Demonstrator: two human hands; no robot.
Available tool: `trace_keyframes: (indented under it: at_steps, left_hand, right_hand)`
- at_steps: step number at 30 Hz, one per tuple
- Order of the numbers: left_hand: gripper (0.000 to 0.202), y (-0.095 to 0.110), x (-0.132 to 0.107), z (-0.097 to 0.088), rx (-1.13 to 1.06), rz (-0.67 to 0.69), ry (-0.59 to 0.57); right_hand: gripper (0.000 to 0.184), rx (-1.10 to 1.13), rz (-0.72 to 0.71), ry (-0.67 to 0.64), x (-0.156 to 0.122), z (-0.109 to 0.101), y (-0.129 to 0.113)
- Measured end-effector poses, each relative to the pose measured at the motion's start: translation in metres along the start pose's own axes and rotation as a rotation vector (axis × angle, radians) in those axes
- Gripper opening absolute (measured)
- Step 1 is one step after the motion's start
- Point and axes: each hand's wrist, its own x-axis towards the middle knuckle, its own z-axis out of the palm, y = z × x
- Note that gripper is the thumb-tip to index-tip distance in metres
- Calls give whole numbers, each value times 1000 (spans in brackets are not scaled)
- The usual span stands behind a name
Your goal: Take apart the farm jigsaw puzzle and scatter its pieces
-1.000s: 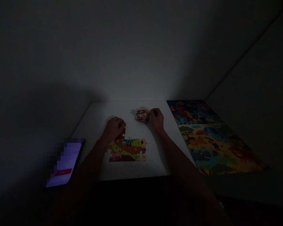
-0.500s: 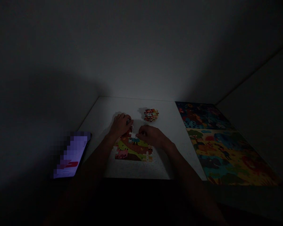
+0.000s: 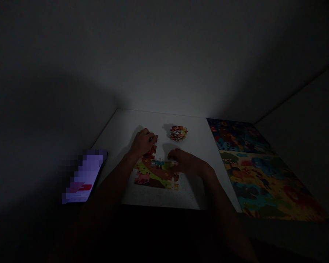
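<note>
On the white table lies a partly joined jigsaw puzzle [image 3: 159, 175] with a farm-like picture in green, brown and pink. A narrow column of red pieces [image 3: 151, 151] rises from its upper left. At the top of that column my left hand [image 3: 142, 143] is closed, thumb and fingers pinching a small, dark puzzle piece [image 3: 151, 138]. My right hand [image 3: 182, 160] hovers over the puzzle's upper right edge, fingers bent and apart from the thumb. I make out nothing between them, though the light is dim.
A loose heap of puzzle pieces [image 3: 178, 133] sits beyond my hands. Two finished-looking picture sheets, a dark blue one [image 3: 235, 135] and a yellow animal scene [image 3: 265, 182], lie along the right. A lit phone or tablet [image 3: 84, 177] stands at the left, its screen partly pixelated.
My right hand has drawn back to the right from the puzzle's upper middle, and its fingers have parted. The left hand stays at the red column. The whole view has shifted slightly.
</note>
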Motion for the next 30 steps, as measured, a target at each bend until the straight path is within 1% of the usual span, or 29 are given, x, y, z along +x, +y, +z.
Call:
trace_keyframes:
  at_steps: [1, 3, 7, 17, 21, 26, 30]
  left_hand:
    - [40, 0, 0, 0, -18, 3, 5]
    - [43, 2, 0, -2, -50, 7, 14]
    - [45, 5, -2, -5, -79, 10, 6]
    - [47, 8, -1, -6, -111, -23, -74]
    - [46, 12, -1, -10, -95, -11, -117]
    - [43, 13, -3, -12, -116, 14, -118]
    - [41, 14, -4, -12, -131, 2, -121]
  right_hand:
    - [37, -18, 14, -24, -3, -2, -1]
    - [41, -53, 38, -68, -6, -4, -4]
    - [39, -72, 70, -123, -7, -7, -7]
    - [43, -25, 84, -137, -4, -7, -5]
    - [38, -31, 66, -144, -1, -5, -2]
    - [36, -27, 36, -157, 3, -2, 5]
    - [34, -23, 1, -146, 4, -1, 9]
